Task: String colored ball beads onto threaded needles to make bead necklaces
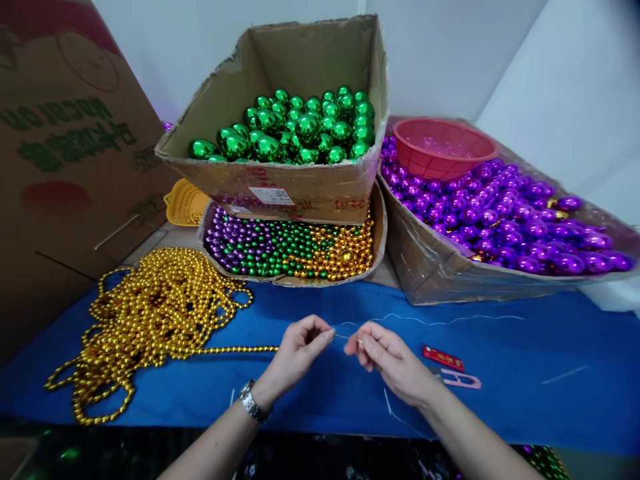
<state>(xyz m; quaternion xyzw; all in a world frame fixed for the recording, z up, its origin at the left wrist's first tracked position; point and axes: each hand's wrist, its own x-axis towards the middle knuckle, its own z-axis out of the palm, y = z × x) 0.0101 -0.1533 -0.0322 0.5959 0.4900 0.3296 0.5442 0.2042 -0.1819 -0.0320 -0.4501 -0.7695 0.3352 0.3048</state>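
Above the blue cloth, my left hand pinches a thin pale thread between thumb and forefinger. My right hand pinches the same thread a short way off, so a little span shows between the fingertips. A wavy length of thread lies on the cloth behind my right hand, and another bit hangs below it. One strand of a gold bead chain reaches from its heap on the left to behind my left wrist. To the right of my right hand lie pink-handled thread snips and a small red packet.
A carton of shiny green balls stands over a box of small purple, green and gold beads. At right, a large box of purple balls bears a red basket. A yellow basket and a tall carton are left.
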